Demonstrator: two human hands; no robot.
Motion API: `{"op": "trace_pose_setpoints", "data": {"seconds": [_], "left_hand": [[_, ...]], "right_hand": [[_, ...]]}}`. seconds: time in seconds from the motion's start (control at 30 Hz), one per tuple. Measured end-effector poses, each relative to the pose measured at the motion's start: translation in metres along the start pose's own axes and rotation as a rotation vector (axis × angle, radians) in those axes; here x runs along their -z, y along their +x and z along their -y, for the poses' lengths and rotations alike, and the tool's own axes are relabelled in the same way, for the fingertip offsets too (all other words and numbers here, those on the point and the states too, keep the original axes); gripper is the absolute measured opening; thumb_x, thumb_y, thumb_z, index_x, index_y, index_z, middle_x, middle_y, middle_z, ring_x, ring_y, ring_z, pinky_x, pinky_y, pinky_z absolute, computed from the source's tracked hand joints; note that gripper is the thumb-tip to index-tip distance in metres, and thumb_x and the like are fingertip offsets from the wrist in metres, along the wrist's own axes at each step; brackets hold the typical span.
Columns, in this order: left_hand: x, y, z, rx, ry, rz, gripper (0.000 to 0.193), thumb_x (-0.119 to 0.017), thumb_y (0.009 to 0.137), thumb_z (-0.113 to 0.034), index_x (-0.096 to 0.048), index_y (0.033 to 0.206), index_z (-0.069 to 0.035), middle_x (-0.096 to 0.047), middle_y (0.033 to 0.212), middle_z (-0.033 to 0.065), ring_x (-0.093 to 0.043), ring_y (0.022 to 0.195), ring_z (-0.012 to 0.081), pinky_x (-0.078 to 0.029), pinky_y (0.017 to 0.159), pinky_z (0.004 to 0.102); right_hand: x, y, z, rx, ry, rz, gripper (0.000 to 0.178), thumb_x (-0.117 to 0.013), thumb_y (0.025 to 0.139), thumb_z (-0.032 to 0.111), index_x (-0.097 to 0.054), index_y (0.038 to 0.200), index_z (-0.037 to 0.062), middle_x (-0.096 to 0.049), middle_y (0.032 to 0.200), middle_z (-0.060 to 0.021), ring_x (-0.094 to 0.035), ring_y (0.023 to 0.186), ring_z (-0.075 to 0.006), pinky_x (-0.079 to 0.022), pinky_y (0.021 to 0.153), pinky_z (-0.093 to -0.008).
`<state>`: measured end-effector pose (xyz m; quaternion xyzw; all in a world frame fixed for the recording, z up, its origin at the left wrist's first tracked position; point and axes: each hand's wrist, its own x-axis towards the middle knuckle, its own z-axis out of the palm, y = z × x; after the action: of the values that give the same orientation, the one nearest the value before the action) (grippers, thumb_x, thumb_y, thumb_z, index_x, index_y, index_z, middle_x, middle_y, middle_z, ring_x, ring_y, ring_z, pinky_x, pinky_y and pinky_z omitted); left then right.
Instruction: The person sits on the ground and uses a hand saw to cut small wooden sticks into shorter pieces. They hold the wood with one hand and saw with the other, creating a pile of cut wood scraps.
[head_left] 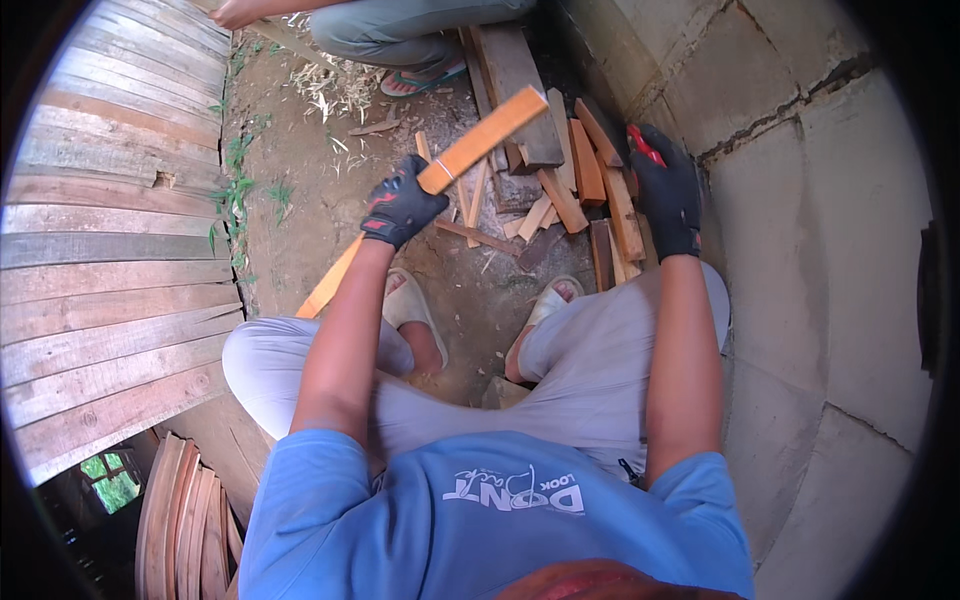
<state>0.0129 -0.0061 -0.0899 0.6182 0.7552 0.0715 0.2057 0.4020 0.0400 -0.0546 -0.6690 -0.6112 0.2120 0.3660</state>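
My left hand [402, 203], in a black glove with red marks, is closed around a long, squared wooden strip [492, 138]. The strip slants from beside my left knee up to the right, its far end over a thick plank, and a thin pale line crosses it just beyond my fingers. By the block wall my right hand [668, 190], gloved alike, is raised with its fingers curled about a small red object [645, 146]; most of that object is hidden. Below and left of it lies a pile of short wood offcuts [588, 172].
A thick dark plank [517, 90] lies beyond the offcuts. Another person's sandalled foot [423, 82] and bent leg are at the top. A concrete block wall [770, 260] rises on the right, a slatted wooden wall [115, 260] on the left. Curved boards [185, 520] stand lower left.
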Motion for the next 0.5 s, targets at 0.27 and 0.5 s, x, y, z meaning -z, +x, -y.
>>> {"op": "trace_pose_setpoints", "data": {"seconds": [0.27,0.5], "left_hand": [[-0.126,0.022,0.067,0.105,0.179,0.154,0.063,-0.075,0.086,-0.054,-0.068,0.133,-0.012,-0.074,0.128,0.0221,-0.071,0.12,0.0414,-0.056,0.103,0.0518],[-0.1,0.005,0.086,-0.069,0.098,0.353,0.076,-0.075,0.083,-0.065,-0.068,0.136,-0.011,-0.073,0.13,0.0224,-0.068,0.126,0.0405,-0.054,0.107,0.0491]], "right_hand": [[-0.01,-0.015,0.001,0.045,0.113,0.047,0.045,-0.074,0.09,0.025,-0.076,0.131,0.0062,-0.077,0.127,-0.0168,-0.072,0.122,-0.0305,-0.052,0.106,-0.0389],[0.001,-0.001,0.006,-0.063,0.114,0.003,0.051,-0.076,0.085,0.026,-0.076,0.133,0.0078,-0.078,0.124,-0.0174,-0.075,0.11,-0.0279,-0.055,0.098,-0.0374]]}}
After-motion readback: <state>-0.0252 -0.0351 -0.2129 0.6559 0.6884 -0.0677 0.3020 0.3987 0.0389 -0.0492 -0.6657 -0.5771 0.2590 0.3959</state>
